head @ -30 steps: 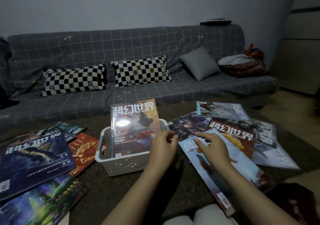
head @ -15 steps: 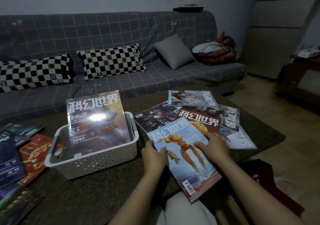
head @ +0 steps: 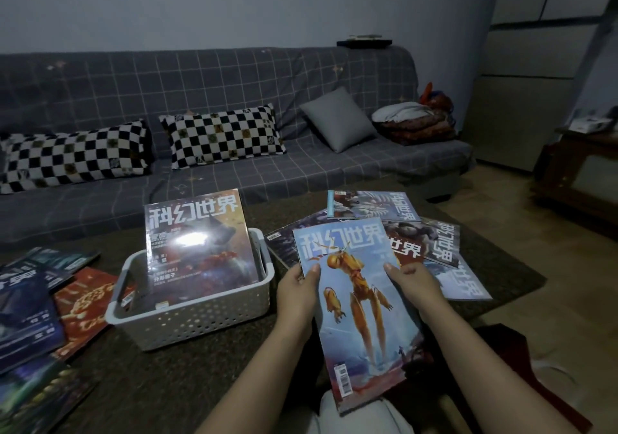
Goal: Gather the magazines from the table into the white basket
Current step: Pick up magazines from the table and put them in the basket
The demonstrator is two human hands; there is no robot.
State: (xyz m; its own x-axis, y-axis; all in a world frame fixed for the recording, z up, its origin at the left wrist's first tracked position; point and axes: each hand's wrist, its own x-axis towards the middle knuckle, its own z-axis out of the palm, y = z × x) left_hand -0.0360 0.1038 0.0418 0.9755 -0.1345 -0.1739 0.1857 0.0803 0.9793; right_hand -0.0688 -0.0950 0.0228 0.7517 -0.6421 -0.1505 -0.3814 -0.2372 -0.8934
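Two hands hold one magazine between them; order of note, largest first.

Worktop (head: pixel 187 380): dark and textured, it carries everything. Loose magazines lie in a heap beyond the right hand (head: pixel 444 253) and in a second spread far to the left of the left hand (head: pixel 30 313).

White basket (head: pixel 200 313): sits just left of the left hand, one magazine already standing in it (head: pixel 197 243), leaning against the far wall.

Pale blue magazine (head: pixel 357 306): the piece in hand, cover up, near edge out over the lap.

Left hand (head: pixel 299 291): clamped on the left edge, thumb on the cover, fingers beneath. Right hand (head: pixel 413 281): clamped on the right edge the same way.

Step, as judged: carry it left and stand it in the basket.

- Keep both edge grips; a thin glossy issue probably sags if held by one side.
- Tip it upright before it passes the rim.
- Lower it on the near side of the standing copy, spine down, so both lean together.
- Release once the bottom edge rests on the basket floor.
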